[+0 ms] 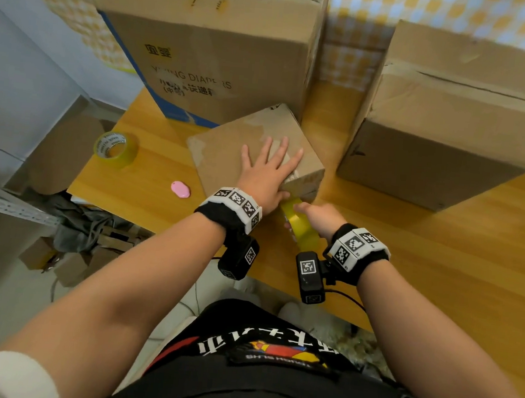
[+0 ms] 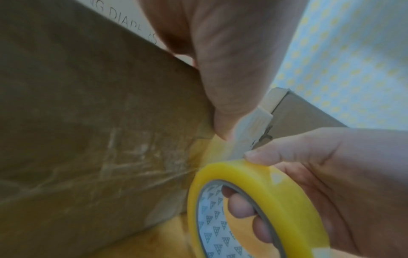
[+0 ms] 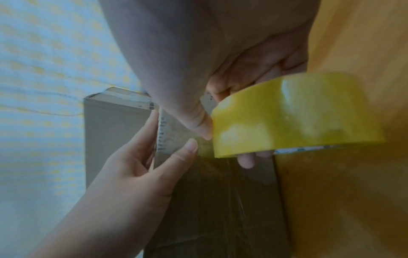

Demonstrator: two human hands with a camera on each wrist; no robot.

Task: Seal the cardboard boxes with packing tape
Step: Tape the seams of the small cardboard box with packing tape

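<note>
A small cardboard box stands on the wooden table. My left hand lies flat on its top with fingers spread, and the thumb presses the tape at the box's near top edge. My right hand grips a yellow packing tape roll just in front of the box, fingers hooked through the core. A short stretch of tape runs from the roll to the box side under the left thumb. Wrinkled clear tape shows on that side.
A large printed diaper box stands behind the small one, and a second big box stands at the right. A spare tape roll and a small pink object lie at the left. Boxes and clutter fill the floor beyond the table's left edge.
</note>
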